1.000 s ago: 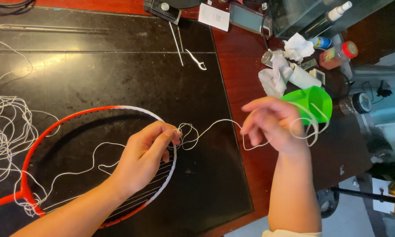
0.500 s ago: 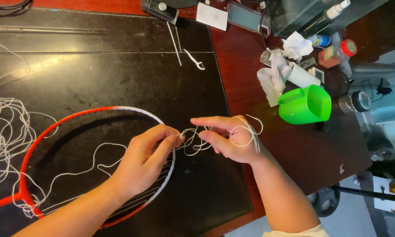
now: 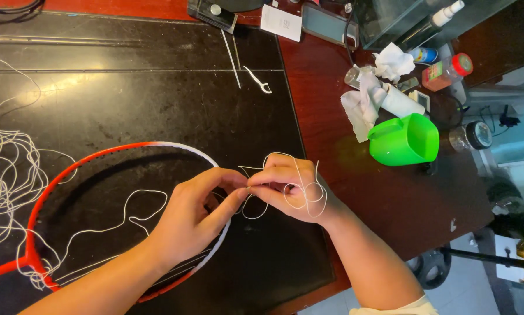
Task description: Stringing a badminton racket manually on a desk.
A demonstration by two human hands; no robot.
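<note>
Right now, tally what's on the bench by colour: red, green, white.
Red: 2, racket frame, red-capped bottle
Green: 1, green cup
White: 3, string wound on right hand and pinched by left hand, tissue, card
Total: 6

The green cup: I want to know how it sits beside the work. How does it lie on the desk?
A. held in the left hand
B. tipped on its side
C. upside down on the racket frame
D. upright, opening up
B: the green cup lies on its side on the brown desk, right of both hands.
</note>
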